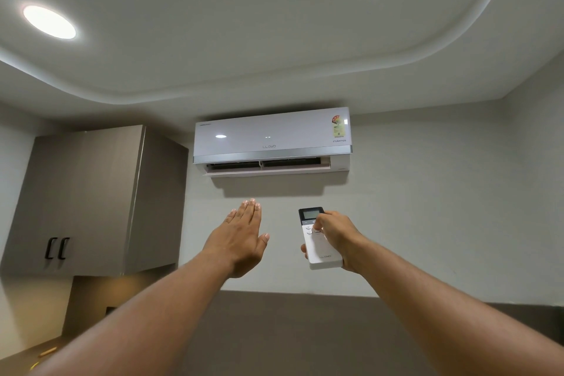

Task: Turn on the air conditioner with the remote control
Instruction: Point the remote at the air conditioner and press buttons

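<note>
- Head view looks up at the wall: the air conditioner [272, 141] is mounted high in the middle, with the wall cabinet [88, 201] to its left and two ceiling lights [49, 22] above.
- Your right hand [334, 236] is wrapped around the remote control [319, 241], raised below the unit and a little right of it. Its dark screen end points up toward the unit, and your thumb rests on the buttons just under the screen.
- Your left hand [241, 238] is open and empty, palm flat and fingers together, held up below the unit's outlet, near it but not touching.
- The flap [268, 171] under the unit hangs open and two small lights show on the front panel, so the unit seems to have answered; whether air is flowing cannot be seen.
- To do this step well, keep the top of the remote aimed squarely at the front panel and press the power button once, firmly. A second press would likely switch it off again.
- Hold your wrist steady while you press, so that the aim does not drift toward the cabinet side.
- Keep your open palm under the flap long enough to feel a draught before you judge the job done.
- The screen on the remote is too small to read, so trust the panel lights and the flap instead.
</note>
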A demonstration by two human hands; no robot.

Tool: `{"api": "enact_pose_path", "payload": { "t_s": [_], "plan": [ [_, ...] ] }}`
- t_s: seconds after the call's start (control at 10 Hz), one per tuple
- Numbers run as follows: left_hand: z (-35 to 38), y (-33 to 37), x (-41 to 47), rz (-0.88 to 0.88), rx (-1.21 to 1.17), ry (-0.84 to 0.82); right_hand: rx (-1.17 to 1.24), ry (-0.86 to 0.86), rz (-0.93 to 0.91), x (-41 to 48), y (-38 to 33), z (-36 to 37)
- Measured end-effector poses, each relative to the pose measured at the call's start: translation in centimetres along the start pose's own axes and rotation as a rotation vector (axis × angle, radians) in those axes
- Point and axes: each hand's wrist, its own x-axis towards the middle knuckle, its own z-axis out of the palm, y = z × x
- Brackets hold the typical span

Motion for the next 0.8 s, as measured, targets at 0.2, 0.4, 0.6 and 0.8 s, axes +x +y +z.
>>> {"api": "enact_pose_path", "payload": {
  "t_s": [0.2,0.4,0.6,0.8],
  "plan": [
    [-0.18,0.02,-0.01,0.004,0.006,0.001,-0.019,0.01,-0.006,-0.05,-0.09,-0.07],
    [-0.35,0.18,0.16,0.003,0.015,0.006,-0.028,0.013,-0.008,-0.22,-0.28,-0.18],
    [-0.41,0.35,0.19,0.006,0.004,0.012,-0.028,0.013,-0.011,-0.45,-0.41,-0.29],
    [-0.33,0.44,0.12,0.003,0.012,0.006,-0.02,0.008,-0.006,-0.66,-0.33,-0.44]
  ]
}}
